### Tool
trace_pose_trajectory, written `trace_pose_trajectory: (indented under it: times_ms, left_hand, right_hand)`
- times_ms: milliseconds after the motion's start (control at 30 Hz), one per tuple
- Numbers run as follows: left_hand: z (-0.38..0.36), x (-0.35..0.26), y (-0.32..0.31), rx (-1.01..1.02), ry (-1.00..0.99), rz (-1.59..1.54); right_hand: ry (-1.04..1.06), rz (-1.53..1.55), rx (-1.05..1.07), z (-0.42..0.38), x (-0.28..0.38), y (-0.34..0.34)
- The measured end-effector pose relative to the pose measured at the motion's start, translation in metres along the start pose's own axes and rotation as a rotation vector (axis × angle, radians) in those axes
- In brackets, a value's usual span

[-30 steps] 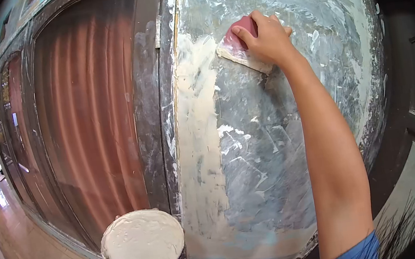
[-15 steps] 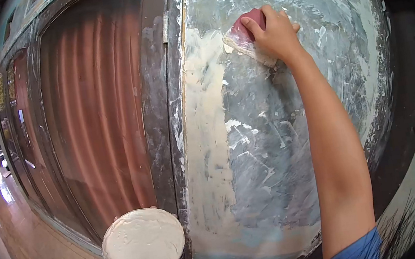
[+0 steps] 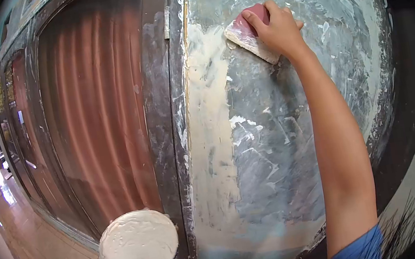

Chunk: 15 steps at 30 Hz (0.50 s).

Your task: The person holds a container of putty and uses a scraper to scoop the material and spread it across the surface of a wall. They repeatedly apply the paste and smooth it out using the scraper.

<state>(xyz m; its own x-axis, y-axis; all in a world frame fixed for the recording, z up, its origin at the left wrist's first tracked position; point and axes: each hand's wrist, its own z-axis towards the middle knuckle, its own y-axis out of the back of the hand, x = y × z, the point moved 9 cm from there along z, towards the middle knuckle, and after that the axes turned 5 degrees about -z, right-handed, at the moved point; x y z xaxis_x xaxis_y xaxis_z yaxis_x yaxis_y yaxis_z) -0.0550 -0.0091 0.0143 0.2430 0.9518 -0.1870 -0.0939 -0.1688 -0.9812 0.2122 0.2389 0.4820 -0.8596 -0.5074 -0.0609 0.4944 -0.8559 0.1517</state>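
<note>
From here I can see the tan tiled floor [image 3: 57, 256] sweeping across the lower left of the frame, thin joint lines between its glossy tiles. Toward the left edge it narrows into the distance, where a white glare [image 3: 8, 195] shines off it. Small dark shapes [image 3: 6, 172] stand at that far end, too small to make out.

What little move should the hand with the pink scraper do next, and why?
Maybe the right hand should slide the pink scraper gently down the wall: pale paste coats its lower edge, and the grey patch below looks barer than the creamy strip beside it.
</note>
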Motion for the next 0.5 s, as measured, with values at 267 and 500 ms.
trace_pose_trajectory:
  times_ms: [267, 500]
  left_hand:
    - [0.005, -0.016, 0.002, -0.025, -0.012, -0.010]
    - [0.005, -0.031, -0.015, -0.005, -0.055, -0.011]
  right_hand:
    - [-0.040, 0.024, 0.053, 0.006, -0.003, -0.003]
    - [0.066, -0.069, 0.075, -0.003, 0.009, 0.000]
